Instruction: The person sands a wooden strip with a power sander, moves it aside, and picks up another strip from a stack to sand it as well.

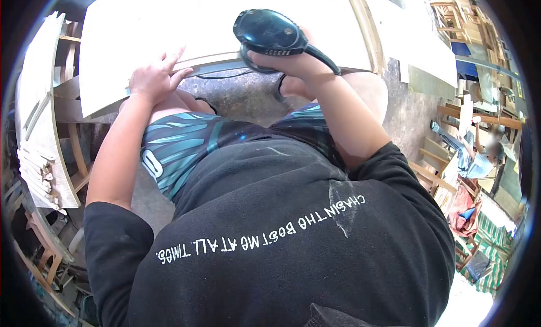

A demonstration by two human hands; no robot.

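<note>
My right hand is wrapped round a dark handheld power sander, which is tilted at the near edge of a large white panel. A thick black cord or hose runs back from the sander over my wrist. On the panel's near left edge lies my left hand, its thumb and index finger stretched out and nothing in it. The panel spans the space above my knees, its surface washed out by bright light. A thin black cable hangs under its near edge.
A wooden strip borders the panel's right side. At the left, pale wood strips lie heaped by a board. Another person sits far right among wooden frames. A green-striped tarp and red cloth lie lower right.
</note>
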